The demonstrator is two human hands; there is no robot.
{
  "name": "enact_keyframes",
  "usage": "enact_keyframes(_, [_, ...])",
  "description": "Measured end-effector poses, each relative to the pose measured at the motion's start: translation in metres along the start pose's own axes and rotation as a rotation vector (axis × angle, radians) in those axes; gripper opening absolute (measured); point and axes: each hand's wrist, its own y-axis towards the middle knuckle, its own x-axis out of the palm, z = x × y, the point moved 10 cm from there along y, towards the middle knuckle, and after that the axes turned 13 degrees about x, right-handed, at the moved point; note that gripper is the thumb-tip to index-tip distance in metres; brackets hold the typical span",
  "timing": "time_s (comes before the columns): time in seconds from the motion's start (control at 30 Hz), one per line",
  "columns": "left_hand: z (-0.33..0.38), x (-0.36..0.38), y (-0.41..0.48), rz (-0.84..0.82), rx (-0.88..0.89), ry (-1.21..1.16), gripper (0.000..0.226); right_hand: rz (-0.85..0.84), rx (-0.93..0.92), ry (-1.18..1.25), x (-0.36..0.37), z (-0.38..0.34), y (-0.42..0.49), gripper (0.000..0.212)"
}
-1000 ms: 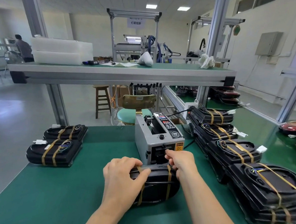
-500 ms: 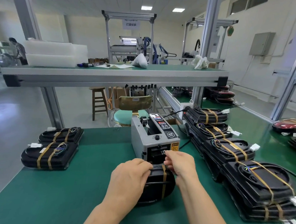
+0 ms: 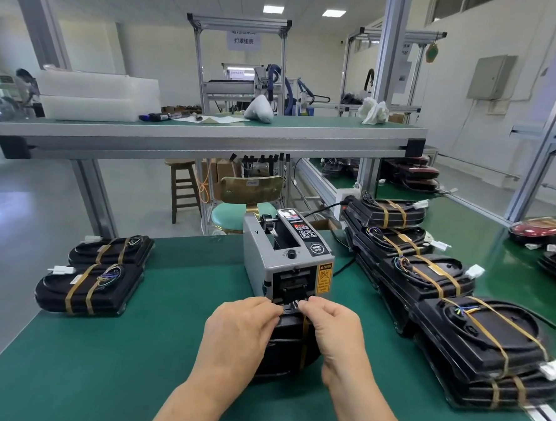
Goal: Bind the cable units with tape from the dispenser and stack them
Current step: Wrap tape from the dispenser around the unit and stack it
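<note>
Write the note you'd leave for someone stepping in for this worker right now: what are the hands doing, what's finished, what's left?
Hands: the left hand and right hand meet at the dispenser outlet. The fingers of both pinch what looks like a tape strip, though it is too blurred to be sure.
Current unit: on the green table, against the dispenser's front and under the hands, with one tape band showing.
Done: two bound units lie at the left, and a stacked row of bound units runs along the right.
Left: probably apply this strip, then stack the unit.
</note>
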Motion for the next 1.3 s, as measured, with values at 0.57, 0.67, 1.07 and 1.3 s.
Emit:
enact_keyframes(0.57, [0.002, 0.002, 0.0, -0.027, -0.007, -0.063, 0.01, 0.084, -0.03, 0.004, 0.001, -0.002, -0.016, 0.022])
enact_keyframes(0.67, [0.003, 0.001, 0.0, -0.027, -0.007, -0.055, 0.01, 0.075, -0.027, 0.009, 0.003, -0.002, -0.017, 0.021])
enact_keyframes(1.07, [0.003, 0.001, 0.001, -0.033, -0.026, -0.05, 0.011, 0.069, -0.043, -0.023, 0.004, -0.003, -0.016, 0.029])
enact_keyframes(1.3, [0.004, 0.001, 0.0, -0.04, -0.028, -0.068, 0.032, 0.096, -0.074, -0.084, 0.001, -0.004, -0.016, 0.023])
